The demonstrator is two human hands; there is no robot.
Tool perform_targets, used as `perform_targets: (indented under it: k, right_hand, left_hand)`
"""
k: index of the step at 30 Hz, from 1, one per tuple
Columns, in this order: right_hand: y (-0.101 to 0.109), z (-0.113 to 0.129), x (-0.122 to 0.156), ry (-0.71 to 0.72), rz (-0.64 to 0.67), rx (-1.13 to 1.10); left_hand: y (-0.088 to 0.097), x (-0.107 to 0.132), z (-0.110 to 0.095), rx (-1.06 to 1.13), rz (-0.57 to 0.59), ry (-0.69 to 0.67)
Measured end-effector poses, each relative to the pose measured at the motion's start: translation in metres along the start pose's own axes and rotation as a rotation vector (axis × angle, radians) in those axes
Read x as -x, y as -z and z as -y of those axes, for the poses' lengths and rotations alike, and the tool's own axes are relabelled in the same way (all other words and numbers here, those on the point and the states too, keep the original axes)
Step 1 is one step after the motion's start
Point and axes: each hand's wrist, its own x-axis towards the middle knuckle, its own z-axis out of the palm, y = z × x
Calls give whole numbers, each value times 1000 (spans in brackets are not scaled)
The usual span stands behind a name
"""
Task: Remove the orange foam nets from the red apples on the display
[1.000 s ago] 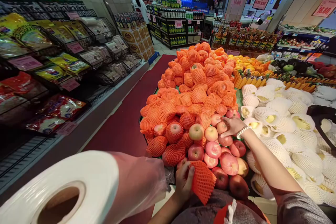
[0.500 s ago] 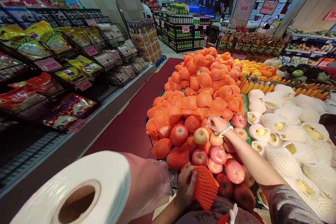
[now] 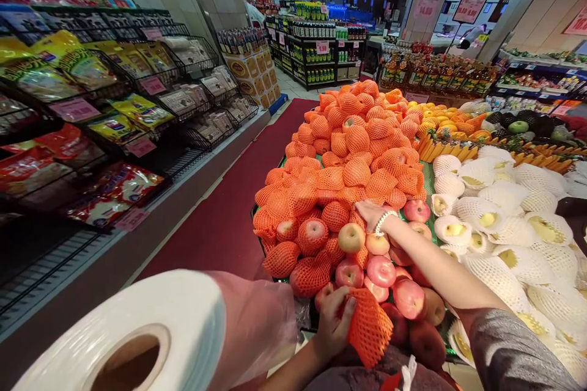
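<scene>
My left hand [image 3: 334,324] is closed on an orange foam net sleeve [image 3: 368,328] at the near edge of the apple pile. My right hand [image 3: 369,214], with a bead bracelet on the wrist, reaches over bare red apples [image 3: 380,269] to the netted apples [image 3: 336,215] higher up; its fingers rest on a net, and whether they grip it I cannot tell. A large heap of apples in orange nets [image 3: 358,140] rises behind.
A roll of thin plastic bags [image 3: 137,330] stands at the lower left. Pears in white nets [image 3: 499,214] fill the right. Wire shelves of packaged goods [image 3: 92,110] line the left beside a red aisle floor [image 3: 229,214]. Bottle shelves and a person stand far back.
My right hand left the bare apples and moved up and left onto the netted apples. My left hand kept hold of the orange net and shifted slightly right.
</scene>
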Motion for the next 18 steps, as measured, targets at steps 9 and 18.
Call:
perform_targets:
  k: [9,18]
  right_hand:
    - [11,3,-17,-6,73,183]
    - [-7,23,40,-203,-250,161]
  left_hand:
    - [-4,2,-1,86,-26,2]
    - [-7,7,17,74,34,234]
